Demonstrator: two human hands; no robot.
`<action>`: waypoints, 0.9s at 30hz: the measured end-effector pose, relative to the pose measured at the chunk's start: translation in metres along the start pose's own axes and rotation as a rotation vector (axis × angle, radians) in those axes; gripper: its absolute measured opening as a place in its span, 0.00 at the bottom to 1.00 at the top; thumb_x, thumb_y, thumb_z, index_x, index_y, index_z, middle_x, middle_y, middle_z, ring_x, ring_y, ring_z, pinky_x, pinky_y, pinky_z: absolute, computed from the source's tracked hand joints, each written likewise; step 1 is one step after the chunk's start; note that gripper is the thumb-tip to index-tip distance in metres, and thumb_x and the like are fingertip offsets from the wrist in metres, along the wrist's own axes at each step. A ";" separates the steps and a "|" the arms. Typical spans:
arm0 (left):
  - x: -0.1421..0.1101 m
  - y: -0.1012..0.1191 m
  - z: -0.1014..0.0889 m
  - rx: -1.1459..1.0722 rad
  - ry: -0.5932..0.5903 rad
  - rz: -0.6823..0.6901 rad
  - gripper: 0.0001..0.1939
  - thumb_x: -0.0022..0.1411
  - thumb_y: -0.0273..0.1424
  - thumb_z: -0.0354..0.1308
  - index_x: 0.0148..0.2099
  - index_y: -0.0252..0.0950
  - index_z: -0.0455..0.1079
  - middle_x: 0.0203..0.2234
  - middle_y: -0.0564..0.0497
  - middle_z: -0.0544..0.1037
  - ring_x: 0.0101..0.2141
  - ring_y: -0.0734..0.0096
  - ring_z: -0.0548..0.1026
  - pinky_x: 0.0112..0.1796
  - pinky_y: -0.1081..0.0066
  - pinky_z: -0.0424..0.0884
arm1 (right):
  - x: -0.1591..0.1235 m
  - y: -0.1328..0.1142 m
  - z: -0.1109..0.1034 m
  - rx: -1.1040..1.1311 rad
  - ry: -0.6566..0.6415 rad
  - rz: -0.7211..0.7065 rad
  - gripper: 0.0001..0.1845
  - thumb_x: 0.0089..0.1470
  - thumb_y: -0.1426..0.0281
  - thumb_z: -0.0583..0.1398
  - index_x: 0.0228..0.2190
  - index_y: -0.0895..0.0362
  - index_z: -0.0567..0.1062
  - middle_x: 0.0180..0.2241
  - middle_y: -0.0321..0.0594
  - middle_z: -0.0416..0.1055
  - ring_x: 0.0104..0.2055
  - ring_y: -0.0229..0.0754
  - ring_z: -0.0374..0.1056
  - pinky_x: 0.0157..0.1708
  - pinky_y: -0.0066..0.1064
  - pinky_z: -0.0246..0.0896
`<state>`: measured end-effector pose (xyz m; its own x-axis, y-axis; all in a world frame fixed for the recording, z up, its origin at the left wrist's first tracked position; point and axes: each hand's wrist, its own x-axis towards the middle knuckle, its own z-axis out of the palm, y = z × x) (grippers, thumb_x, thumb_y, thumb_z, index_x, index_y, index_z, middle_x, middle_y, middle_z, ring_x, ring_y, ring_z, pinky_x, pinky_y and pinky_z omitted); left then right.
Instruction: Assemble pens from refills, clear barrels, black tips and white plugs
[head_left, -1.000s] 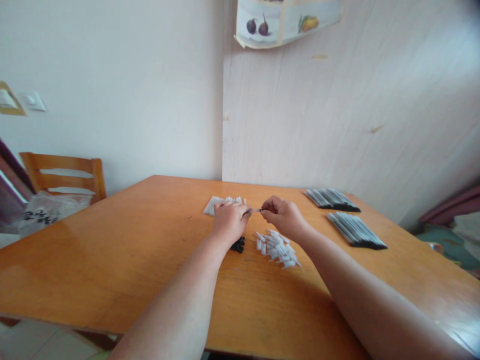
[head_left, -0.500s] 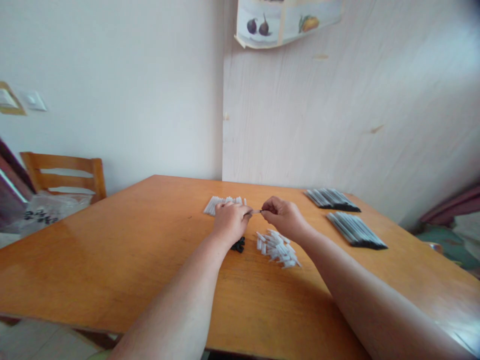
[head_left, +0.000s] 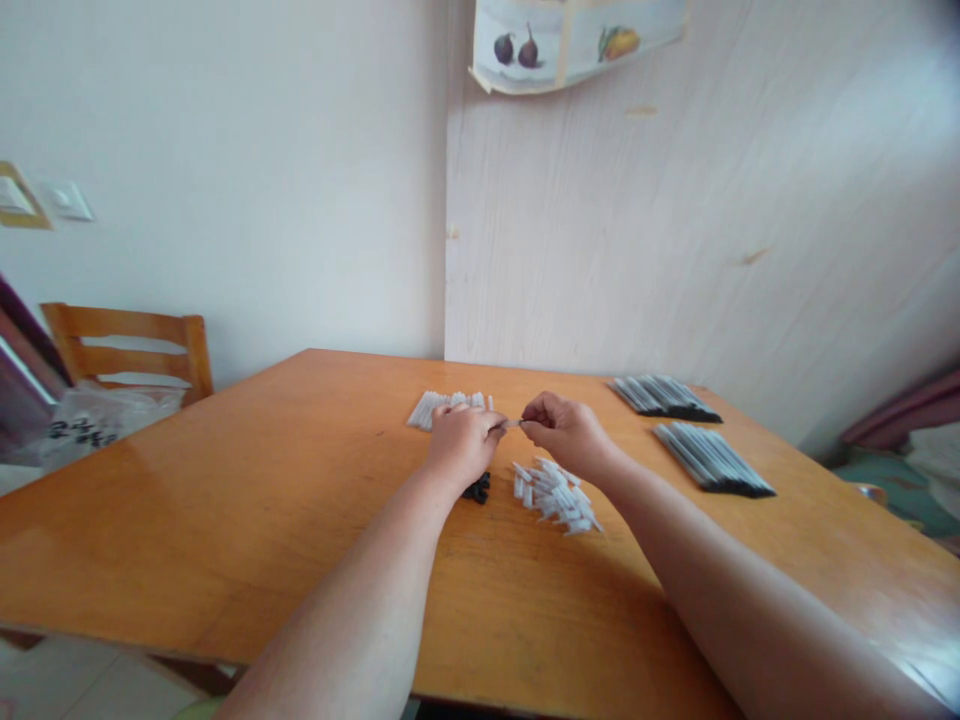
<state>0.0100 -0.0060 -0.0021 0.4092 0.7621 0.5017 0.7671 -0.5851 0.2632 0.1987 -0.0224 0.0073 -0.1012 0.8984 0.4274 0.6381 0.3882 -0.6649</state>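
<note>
Hardly anything has moved since the earlier frame, so I judge the work to be at the same step: my left hand [head_left: 463,442] and right hand [head_left: 564,430] each pinch an end of a slim pale piece [head_left: 513,423], dark at my right fingertips. It bridges the gap between them, beyond the loose white pieces [head_left: 556,496].

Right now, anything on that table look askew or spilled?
Nothing clearly spilled or damaged. Only the white pieces stand out: jumbled at odd angles near the right hand, while the black-ended tubes lie side by side in two batches. Probably just a loose pile.
</note>
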 end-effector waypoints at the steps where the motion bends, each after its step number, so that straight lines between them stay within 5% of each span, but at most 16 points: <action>1: 0.000 0.000 0.000 -0.003 -0.002 -0.004 0.12 0.65 0.36 0.52 0.45 0.50 0.77 0.38 0.51 0.81 0.43 0.61 0.72 0.46 0.59 0.55 | 0.000 0.001 0.000 0.021 -0.003 0.005 0.06 0.49 0.67 0.59 0.32 0.55 0.72 0.25 0.35 0.72 0.27 0.35 0.65 0.27 0.26 0.58; 11: 0.000 0.003 -0.002 -0.011 -0.005 -0.004 0.12 0.65 0.37 0.52 0.42 0.48 0.77 0.37 0.51 0.81 0.42 0.62 0.72 0.45 0.59 0.55 | 0.000 -0.002 -0.005 0.221 -0.088 0.111 0.05 0.50 0.68 0.61 0.30 0.56 0.72 0.24 0.36 0.73 0.26 0.37 0.69 0.27 0.28 0.66; 22: -0.001 0.006 -0.002 -0.017 -0.019 0.021 0.12 0.65 0.37 0.52 0.42 0.47 0.77 0.36 0.49 0.80 0.43 0.61 0.71 0.46 0.59 0.56 | -0.001 -0.005 -0.009 -0.190 -0.079 -0.015 0.19 0.59 0.59 0.53 0.22 0.55 0.69 0.21 0.38 0.72 0.25 0.37 0.66 0.27 0.28 0.57; 27: 0.000 0.007 -0.003 -0.010 -0.016 0.030 0.12 0.66 0.37 0.51 0.41 0.47 0.77 0.36 0.49 0.80 0.42 0.62 0.72 0.46 0.60 0.56 | -0.002 -0.004 -0.007 -0.109 -0.074 -0.014 0.25 0.63 0.57 0.47 0.20 0.55 0.69 0.18 0.37 0.69 0.23 0.36 0.65 0.28 0.27 0.57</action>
<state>0.0135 -0.0109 0.0017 0.4403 0.7485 0.4959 0.7490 -0.6108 0.2567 0.2013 -0.0274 0.0136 -0.1643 0.9072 0.3874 0.7148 0.3801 -0.5870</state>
